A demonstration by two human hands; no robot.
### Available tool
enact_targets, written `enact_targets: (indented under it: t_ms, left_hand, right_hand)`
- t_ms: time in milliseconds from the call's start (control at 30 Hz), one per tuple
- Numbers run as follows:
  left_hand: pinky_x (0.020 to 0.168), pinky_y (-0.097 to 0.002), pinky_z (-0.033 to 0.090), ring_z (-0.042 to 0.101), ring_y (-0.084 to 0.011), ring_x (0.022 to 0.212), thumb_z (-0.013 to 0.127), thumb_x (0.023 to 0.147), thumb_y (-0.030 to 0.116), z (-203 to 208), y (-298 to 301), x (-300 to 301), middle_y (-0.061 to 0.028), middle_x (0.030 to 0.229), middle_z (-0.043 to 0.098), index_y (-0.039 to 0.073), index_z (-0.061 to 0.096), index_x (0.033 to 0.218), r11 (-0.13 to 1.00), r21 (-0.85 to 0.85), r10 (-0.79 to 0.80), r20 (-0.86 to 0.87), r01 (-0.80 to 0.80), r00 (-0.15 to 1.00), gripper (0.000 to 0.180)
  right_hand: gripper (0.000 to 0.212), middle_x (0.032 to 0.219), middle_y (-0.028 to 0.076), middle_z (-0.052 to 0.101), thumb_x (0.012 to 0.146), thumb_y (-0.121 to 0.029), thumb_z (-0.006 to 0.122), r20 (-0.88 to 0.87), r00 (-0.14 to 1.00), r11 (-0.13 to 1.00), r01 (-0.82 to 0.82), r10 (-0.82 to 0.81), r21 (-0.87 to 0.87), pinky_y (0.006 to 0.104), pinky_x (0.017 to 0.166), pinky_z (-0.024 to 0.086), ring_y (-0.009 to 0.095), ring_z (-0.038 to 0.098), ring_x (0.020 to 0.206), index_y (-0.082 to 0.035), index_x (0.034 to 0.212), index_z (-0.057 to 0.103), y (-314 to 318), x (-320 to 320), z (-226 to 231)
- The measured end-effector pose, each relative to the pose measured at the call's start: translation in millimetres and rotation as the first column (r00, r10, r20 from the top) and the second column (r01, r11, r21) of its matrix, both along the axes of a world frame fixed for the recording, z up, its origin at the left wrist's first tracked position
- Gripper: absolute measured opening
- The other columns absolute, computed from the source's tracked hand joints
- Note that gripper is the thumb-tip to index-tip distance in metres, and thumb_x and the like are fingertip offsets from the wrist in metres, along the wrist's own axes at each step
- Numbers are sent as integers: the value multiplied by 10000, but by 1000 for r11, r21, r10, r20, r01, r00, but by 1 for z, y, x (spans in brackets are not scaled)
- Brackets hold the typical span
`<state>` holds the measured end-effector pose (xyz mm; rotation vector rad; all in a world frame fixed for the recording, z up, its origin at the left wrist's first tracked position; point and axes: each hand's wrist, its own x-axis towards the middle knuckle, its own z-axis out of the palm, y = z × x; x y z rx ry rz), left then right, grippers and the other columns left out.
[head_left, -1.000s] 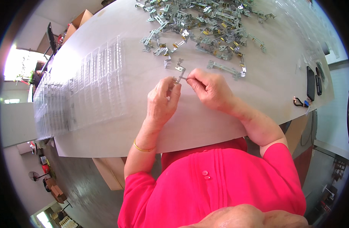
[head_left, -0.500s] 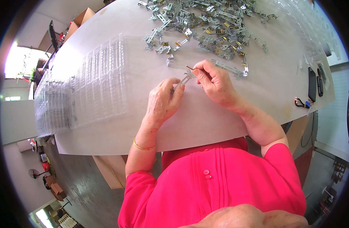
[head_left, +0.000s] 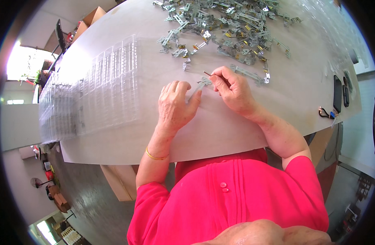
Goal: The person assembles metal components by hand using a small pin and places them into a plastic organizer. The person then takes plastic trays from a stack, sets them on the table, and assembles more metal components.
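A small silvery metal bracket (head_left: 202, 83) sits between the thumb and forefinger of my left hand (head_left: 174, 105), its far end sticking out past the thumb. My left fingers curl around it, and its near part is hidden by them. My right hand (head_left: 235, 94) pinches a thin, dark reddish stick-like tool (head_left: 207, 74), whose tip points up and left just above the bracket's far end. The right fingertips are close beside the bracket; whether they touch it I cannot tell. Just beyond the hands lies a large heap of similar metal brackets (head_left: 240, 30), some with yellowish parts.
Stacked clear plastic trays (head_left: 107, 85) cover the table's left side. Clear plastic wrapping (head_left: 326, 36) lies at the far right. Near the right edge are a flat black object (head_left: 337, 94), a slim black object (head_left: 345, 93) and small dark-handled pliers (head_left: 327, 113). One bracket (head_left: 248, 74) lies beyond my right hand.
My left fingers have lifted and spread a little from the thumb, and the bracket has turned slightly. My right hand keeps its pinch on the tool. The whole view has shifted slightly.
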<state>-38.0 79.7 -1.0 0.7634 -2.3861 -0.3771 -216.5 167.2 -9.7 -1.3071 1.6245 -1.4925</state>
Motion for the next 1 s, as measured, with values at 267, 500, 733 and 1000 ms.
enact_targets:
  t_ms: [267, 500, 733, 1000]
  left_hand:
    - [754, -442, 488, 621, -345, 816, 719, 819, 197, -13, -5, 4, -134, 835, 623, 48, 620, 860, 998, 19, -52, 22, 51, 998, 183]
    - [753, -413, 471, 609, -309, 793, 711, 831, 136, 6, 2, 9, -114, 822, 616, 51, 610, 876, 1000, 14, 16, -129, -14, 991, 140]
    - [658, -404, 494, 613, -312, 711, 727, 839, 88, 64, -15, 44, -117, 767, 631, 28, 649, 836, 986, -64, 132, -247, -152, 960, 98]
    - [714, -443, 512, 655, -368, 775, 663, 870, 169, 68, -121, 188, -188, 809, 673, 3, 674, 810, 769, -65, 627, -116, -636, 770, 177]
  right_hand:
    - [87, 698, 22, 592, 991, -140, 598, -43, 999, 998, 21, -19, 60, 268, 575, 454, 105, 562, 628, -58, 991, 624, -1, 6, -3]
    - [111, 732, -22, 540, 1030, -161, 560, 86, 996, 999, -7, 3, 39, 203, 568, 417, 49, 490, 626, -59, 1002, 591, 9, 10, 2]
    - [119, 732, -32, 534, 1042, -164, 544, 188, 979, 996, -89, 84, 20, 188, 550, 397, 34, 468, 613, -59, 999, 582, 7, 11, -7]
    - [103, 721, -37, 532, 1038, -148, 544, 214, 973, 994, -97, 85, 50, 187, 545, 394, 33, 467, 607, -67, 988, 584, 3, 9, -5]
